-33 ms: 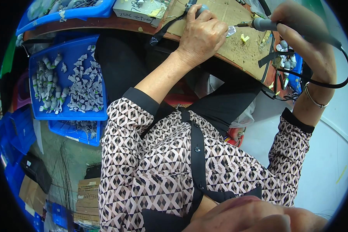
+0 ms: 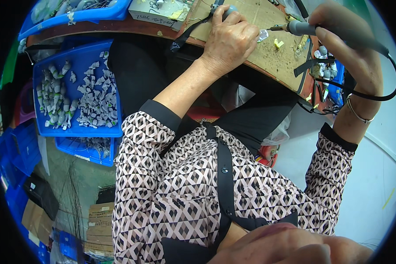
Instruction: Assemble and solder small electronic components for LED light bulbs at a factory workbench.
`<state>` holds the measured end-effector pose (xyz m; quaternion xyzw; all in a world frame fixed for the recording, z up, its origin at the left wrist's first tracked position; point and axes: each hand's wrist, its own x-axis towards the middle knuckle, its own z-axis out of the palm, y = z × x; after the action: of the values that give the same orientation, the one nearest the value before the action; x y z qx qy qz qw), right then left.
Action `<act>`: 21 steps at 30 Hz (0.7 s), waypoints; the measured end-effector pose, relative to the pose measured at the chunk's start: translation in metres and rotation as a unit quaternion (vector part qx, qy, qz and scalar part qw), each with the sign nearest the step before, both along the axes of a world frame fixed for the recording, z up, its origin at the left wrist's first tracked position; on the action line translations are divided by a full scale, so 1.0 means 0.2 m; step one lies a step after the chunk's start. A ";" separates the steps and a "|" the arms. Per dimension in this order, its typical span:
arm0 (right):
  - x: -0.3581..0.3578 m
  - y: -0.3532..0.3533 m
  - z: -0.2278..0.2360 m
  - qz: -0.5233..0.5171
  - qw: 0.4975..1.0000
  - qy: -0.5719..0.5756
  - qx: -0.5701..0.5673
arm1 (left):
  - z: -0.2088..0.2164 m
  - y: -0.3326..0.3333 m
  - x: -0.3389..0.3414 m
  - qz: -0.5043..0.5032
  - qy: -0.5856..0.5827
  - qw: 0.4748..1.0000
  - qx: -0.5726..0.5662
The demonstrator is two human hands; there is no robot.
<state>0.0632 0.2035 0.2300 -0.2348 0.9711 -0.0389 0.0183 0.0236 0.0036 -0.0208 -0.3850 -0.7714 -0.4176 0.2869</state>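
Head view: L fingers (image 2: pixel 251 31) pinched on a small white plastic piece (image 2: pixel 262 35) poking out past them, R fingers (image 2: pixel 333 42) gripping a soldering iron (image 2: pixel 300 28), tip just beside the piece, so prob. at soldering step; next move likely needs steady L hold & careful tip contact.

Dark handwriting, a row of numbers and characters, runs along the near side of the white box (image 2: pixel 141 15) on the counter (image 2: pixel 110 27), with larger figures marked on its top. A pale label sits on the stack of flat cardboard (image 2: pixel 100 229) and another on the black case (image 2: pixel 43 198); both are too small to read.
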 end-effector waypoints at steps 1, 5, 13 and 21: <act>0.02 -0.19 -0.03 0.012 1.000 0.012 -0.001 | 0.00 0.00 0.00 0.000 -0.002 1.000 -0.002; 0.07 -0.14 -0.05 0.065 0.996 0.065 -0.003 | -0.01 -0.01 0.00 0.001 -0.002 1.000 0.003; 0.17 -0.11 0.03 0.077 0.990 0.098 0.068 | -0.01 0.00 0.00 0.001 0.001 1.000 0.006; 0.24 -0.05 0.05 -0.168 0.965 0.098 -0.175 | 0.01 0.00 -0.01 -0.004 -0.001 1.000 0.018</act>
<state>0.1102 0.1932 0.2401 -0.0707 0.9718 -0.1872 -0.1246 0.0217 0.0033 -0.0182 -0.3821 -0.7627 -0.4330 0.2912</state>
